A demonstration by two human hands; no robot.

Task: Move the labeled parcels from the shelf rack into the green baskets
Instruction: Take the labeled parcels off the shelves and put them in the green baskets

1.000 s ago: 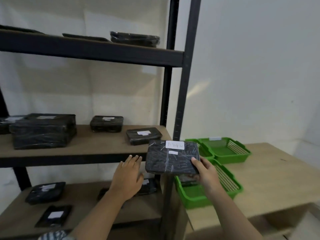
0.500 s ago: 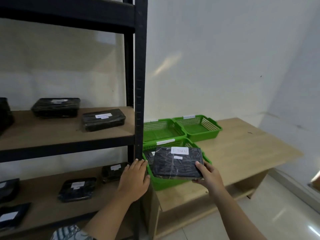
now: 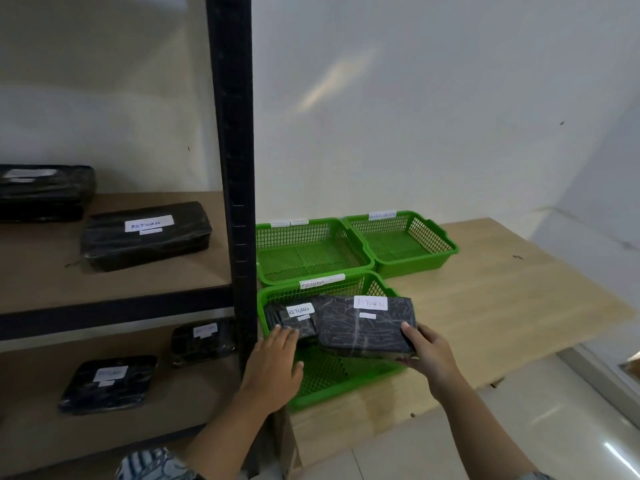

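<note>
Green baskets: three on the tabletop (image 3: 502,292), all plastic mesh with rounded rims. The near basket (image 3: 332,375) has a white tag reading about "RETURN"; the back-left basket (image 3: 311,251) and the back-right basket (image 3: 401,242) each hold nothing.
Held parcel (image 3: 367,327): flat, rectangular, wrapped in black crinkled film, white label "RETURN". It is above the near basket, slightly tilted.
Your right hand (image 3: 429,355): its fingers are clamped on the right edge of the held parcel, thumb on top.
Your left hand (image 3: 273,368): fingers together and flat, the tips at the near basket's left part; whether they touch the parcel in the basket, you cannot tell.
Parcel in the basket (image 3: 294,317): one, black film, label "RETURN", lying at the back-left corner.
Parcels on the shelf rack (image 3: 230,168): four in view. Two are on the middle board, the long box parcel (image 3: 145,235) and a dark one (image 3: 45,192) at the edge. Two are on the lower board, a small parcel (image 3: 204,341) and a flat parcel (image 3: 109,382).
Rack: black metal post, brown boards.
</note>
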